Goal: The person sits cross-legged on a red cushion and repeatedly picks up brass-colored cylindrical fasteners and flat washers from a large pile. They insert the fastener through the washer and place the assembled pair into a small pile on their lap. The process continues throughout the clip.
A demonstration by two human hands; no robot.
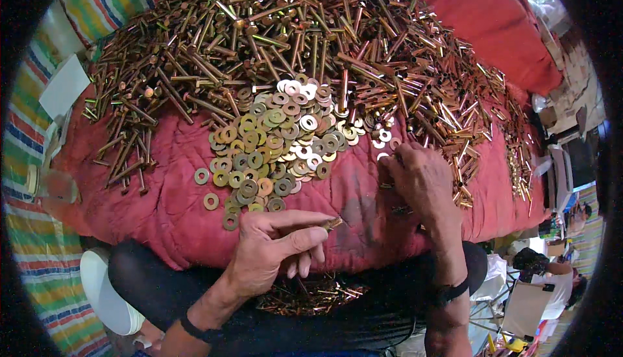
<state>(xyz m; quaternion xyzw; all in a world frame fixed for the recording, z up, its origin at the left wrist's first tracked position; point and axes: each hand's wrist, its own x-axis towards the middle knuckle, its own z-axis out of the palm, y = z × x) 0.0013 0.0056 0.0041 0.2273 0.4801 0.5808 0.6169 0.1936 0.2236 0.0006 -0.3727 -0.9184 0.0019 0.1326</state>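
Note:
My left hand (276, 243) is pinching a short brass-coloured threaded piece, apparently a bolt (335, 223), between thumb and forefinger; its threaded end sticks out to the right, and the rest is hidden by the fingers. My right hand (422, 178) is lowered to the red cloth at the right of the washers, its fingers curled downward. Whatever lies in its fingertips is hidden. Just beyond them are a few loose washers (385, 136) and the edge of a heap of copper-coloured metal sleeves (448, 120). A spread of flat washers (272, 146) lies between and beyond both hands.
Long bolts (214, 39) are heaped across the far side of the red padded cloth (175, 143). In my lap sits a batch of assembled-looking metal pieces (315, 297). A white bucket (110, 292) stands at the left; a striped sheet (42, 253) lines that side. A person (558, 285) is at the right.

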